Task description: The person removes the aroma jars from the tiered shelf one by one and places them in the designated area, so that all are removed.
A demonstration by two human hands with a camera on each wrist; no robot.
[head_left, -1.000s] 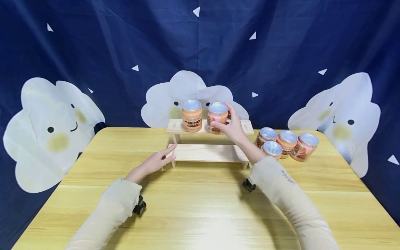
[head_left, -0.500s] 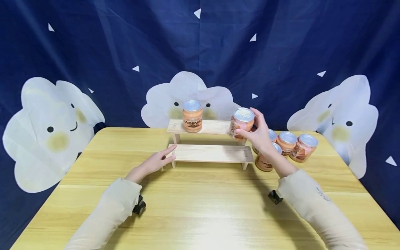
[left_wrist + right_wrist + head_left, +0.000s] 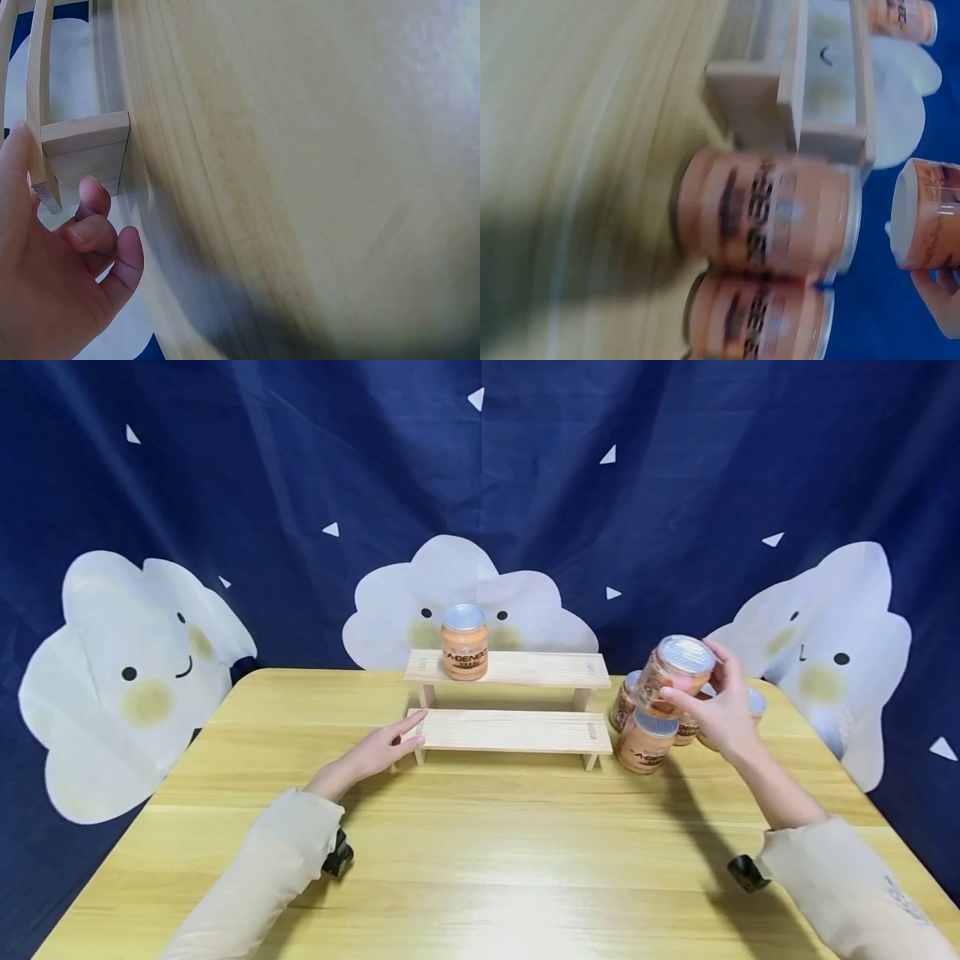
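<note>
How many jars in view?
6 jars: one on the upper shelf, one in the right hand, four clustered on the table to the right. Some are partly covered; more could be hidden.

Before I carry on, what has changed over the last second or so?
The right hand has carried the held can rightward from the upper shelf to the cluster of cans, where it is in the air and now tilted. Nothing was let go. The left hand stays at the left end of the lower shelf, and the lone can remains on the upper shelf.
</note>
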